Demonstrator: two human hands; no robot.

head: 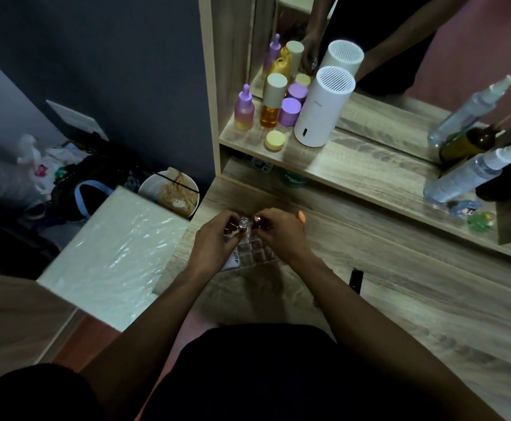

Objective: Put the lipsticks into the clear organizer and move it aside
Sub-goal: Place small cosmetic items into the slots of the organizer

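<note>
**2 hands, 2 lipsticks over the clear organizer**

At the center of the frame, both hands meet above the clear organizer (pixel 252 253), a gridded acrylic tray resting on the wooden counter (pixel 400 299). The left hand (pixel 214 241) pinches a silver-topped lipstick (pixel 243 222) upright between its fingertips, at the far edge of the organizer. The right hand (pixel 281 235) grips a red-topped lipstick (pixel 257 220) just beside the first; the 2 tubes nearly touch. Whether either tube is already seated in a cell cannot be told, since the fingers hide the lower ends. The near cells of the organizer that show between the wrists look empty. A white label with dark lettering (pixel 235 259) shows at the organizer's left side, under the left hand.

To the right of center, a dark lipstick tube (pixel 356 281) lies flat on the counter, apart from the organizer.

In the upper middle, a raised shelf (pixel 354 165) carries a purple dropper bottle (pixel 244 109), an amber bottle with a cream cap (pixel 271 101), 2 purple-capped jars (pixel 290 112), a small yellow-lidded jar (pixel 275 140) and a white cylindrical device (pixel 324 107), all close together before a mirror (pixel 400 56). At the upper right, a clear spray bottle (pixel 473 174) leans on the shelf.

At the left, below counter level, a round bin (pixel 169 189) holds crumpled paper.
</note>
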